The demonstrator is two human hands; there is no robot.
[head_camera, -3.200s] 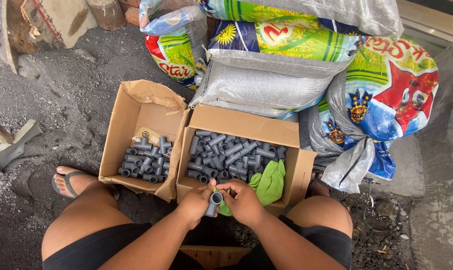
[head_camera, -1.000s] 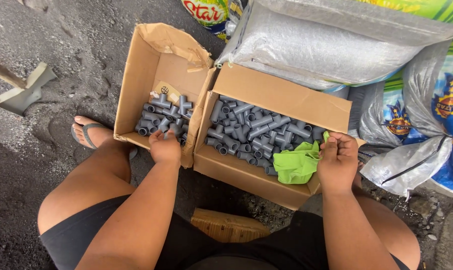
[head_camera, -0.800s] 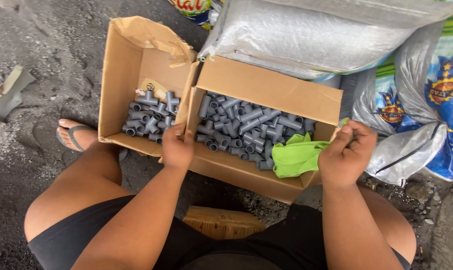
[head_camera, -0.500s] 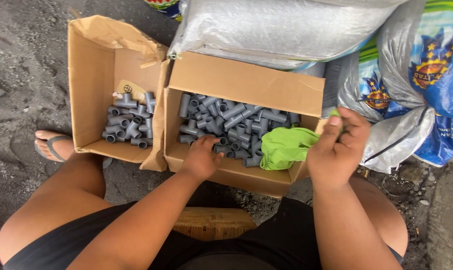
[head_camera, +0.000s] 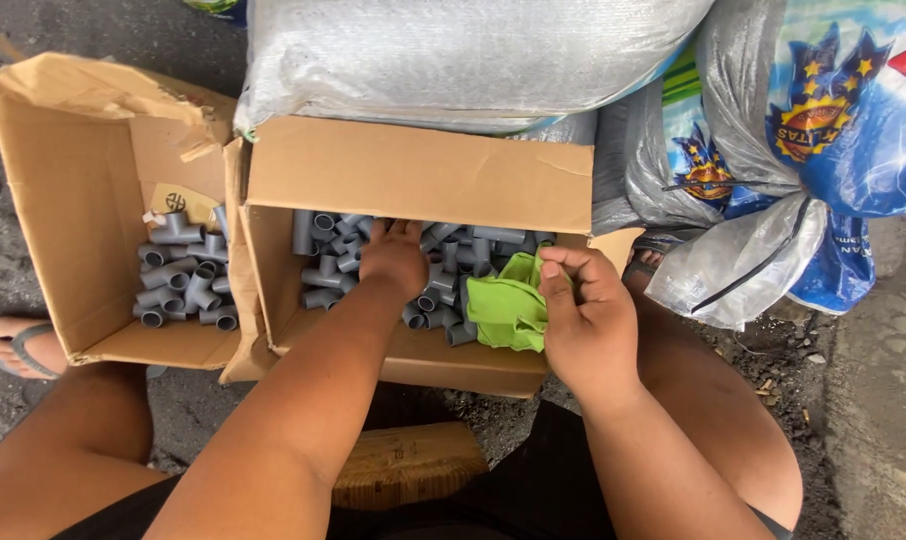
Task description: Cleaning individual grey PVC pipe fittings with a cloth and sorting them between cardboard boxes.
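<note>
Large woven sacks [head_camera: 453,60], grey and brightly printed, were piled at the top of the view against the back of two open cardboard boxes on the dark ground [head_camera: 873,400]. The right box [head_camera: 423,175] sat directly before the seated person, and the left box [head_camera: 63,200] touched its side; both held grey plastic pipe fittings [head_camera: 323,260], the left box a smaller heap [head_camera: 183,285]. A wooden block [head_camera: 408,465] lay between the person's thighs, just below the right box. A foot in a sandal [head_camera: 13,345] rested beside the left box. The hands were apart: the left hand [head_camera: 395,258] reached into the right box, palm down with fingers among the fittings, though whether it gripped one could not be told. The right hand [head_camera: 583,315] was pinched on a bright green cloth [head_camera: 508,305] lying in the box's right corner.
</note>
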